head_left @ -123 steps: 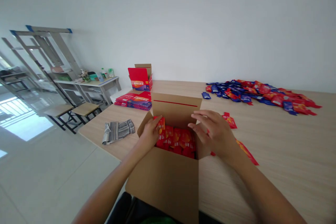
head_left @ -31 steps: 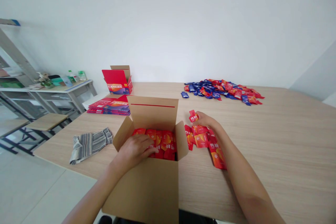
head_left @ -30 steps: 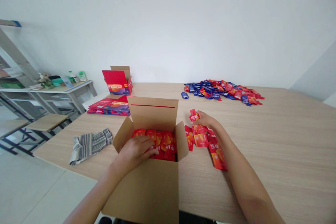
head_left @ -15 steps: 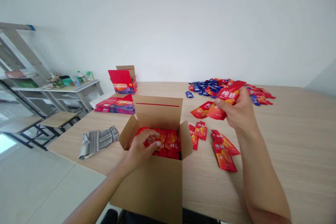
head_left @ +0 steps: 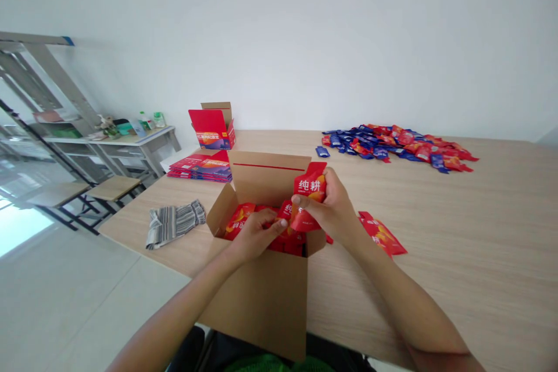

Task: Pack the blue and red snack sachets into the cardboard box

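An open brown cardboard box (head_left: 261, 285) stands in front of me, with red drink pouches (head_left: 239, 218) packed inside it. Over its opening, my left hand (head_left: 257, 236) is curled, thumb and forefinger pinched at the edge of a red pouch (head_left: 286, 209); the other fingertips are hidden. My right hand (head_left: 335, 206) grips a red spouted pouch (head_left: 310, 190) with white lettering, held upright above the box's right side. Further pouches may be hidden behind it. To the right of the box, a few red pouches (head_left: 383, 235) lie on the table, partly covered by my right forearm.
A heap of red and blue sachets (head_left: 392, 145) lies at the back of the table (head_left: 492, 226). Flattened red cartons (head_left: 203, 167) and an opened red carton (head_left: 213, 131) are at the back left. A striped cloth (head_left: 174, 222) lies near the left edge. Stools (head_left: 114, 187) stand beyond.
My right hand has moved left and down from over the table to the box, carrying the red pouch. My left hand's thumb and forefinger have closed at the pouches. The view has shifted slightly.
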The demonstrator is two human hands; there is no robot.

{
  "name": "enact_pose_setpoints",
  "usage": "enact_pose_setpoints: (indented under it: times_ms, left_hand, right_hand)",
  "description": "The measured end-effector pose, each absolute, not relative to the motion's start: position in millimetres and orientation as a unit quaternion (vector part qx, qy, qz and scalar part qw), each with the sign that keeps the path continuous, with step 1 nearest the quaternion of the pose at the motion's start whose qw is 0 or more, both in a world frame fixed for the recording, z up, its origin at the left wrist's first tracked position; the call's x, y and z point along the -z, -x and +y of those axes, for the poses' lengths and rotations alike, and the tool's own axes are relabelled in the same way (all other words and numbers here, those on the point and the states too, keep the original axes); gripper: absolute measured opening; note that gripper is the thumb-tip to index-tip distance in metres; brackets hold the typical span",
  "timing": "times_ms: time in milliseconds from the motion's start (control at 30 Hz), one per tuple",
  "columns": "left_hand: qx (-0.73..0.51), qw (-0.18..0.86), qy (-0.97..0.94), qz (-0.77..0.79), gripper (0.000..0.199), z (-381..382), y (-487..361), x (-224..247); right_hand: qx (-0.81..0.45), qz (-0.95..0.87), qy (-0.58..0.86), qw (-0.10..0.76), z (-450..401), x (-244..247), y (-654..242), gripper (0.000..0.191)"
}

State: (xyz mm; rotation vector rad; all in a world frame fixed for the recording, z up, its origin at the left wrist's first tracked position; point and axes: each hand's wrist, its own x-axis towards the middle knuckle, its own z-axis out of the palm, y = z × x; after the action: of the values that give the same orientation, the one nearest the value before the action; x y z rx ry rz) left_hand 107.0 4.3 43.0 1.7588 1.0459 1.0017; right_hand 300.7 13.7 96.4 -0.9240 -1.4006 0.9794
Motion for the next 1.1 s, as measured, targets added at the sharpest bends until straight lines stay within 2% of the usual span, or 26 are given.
enact_pose_setpoints:
  times_ms: [67,200,367,467,567,667,800,833,867,933,1100]
  left_hand:
    - [-0.364,0.415,-0.716,0.427,0.048,6.0,-107.9,-43.8]
    - [-0.300,0.397,-0.720,0.484,0.020,5.6,-111.1,-40.1]
    - [-0.166,0.308,-0.753,0.557,0.016,7.4,-115.0,-42.2]
    - [-0.094,0.273,-0.765,0.575,0.009,9.6,-118.2,-49.3]
    - [-0.053,0.252,-0.757,0.600,0.013,11.2,-120.3,-54.0]
    - [-0.102,0.301,-0.744,0.588,0.026,10.3,-118.0,-53.9]
    - [-0.278,0.437,-0.706,0.483,0.088,6.8,-107.5,-49.7]
    - [-0.322,0.463,-0.701,0.436,0.096,6.5,-104.7,-48.3]
    - [-0.361,0.482,-0.696,0.391,0.097,6.4,-102.4,-46.8]
    - [-0.414,0.506,-0.677,0.337,0.085,7.2,-99.8,-43.6]
    - [-0.470,0.486,-0.636,0.372,0.049,10.5,-101.1,-38.9]
  right_hand:
    - [-0.406,-0.634,0.405,0.520,24.1,-88.8,-304.2,0.048]
    - [-0.354,-0.713,0.423,0.432,36.5,-76.0,-305.9,0.033]
    - [-0.262,-0.694,0.448,0.499,35.3,-76.8,-305.4,0.029]
    - [-0.277,-0.683,0.437,0.516,35.7,-78.3,-307.6,0.029]
    - [-0.309,-0.690,0.422,0.500,39.7,-76.8,-310.7,0.029]
    - [-0.319,-0.717,0.419,0.457,42.9,-75.1,-312.8,0.031]
    - [-0.283,-0.745,0.450,0.404,40.3,-77.3,-312.0,0.026]
    - [-0.276,-0.746,0.452,0.404,38.5,-78.6,-311.2,0.024]
    - [-0.273,-0.747,0.451,0.405,36.3,-80.0,-310.2,0.025]
    - [-0.274,-0.752,0.443,0.403,31.3,-82.4,-307.7,0.033]
    - [-0.282,-0.768,0.432,0.379,17.7,-81.2,-299.2,0.045]
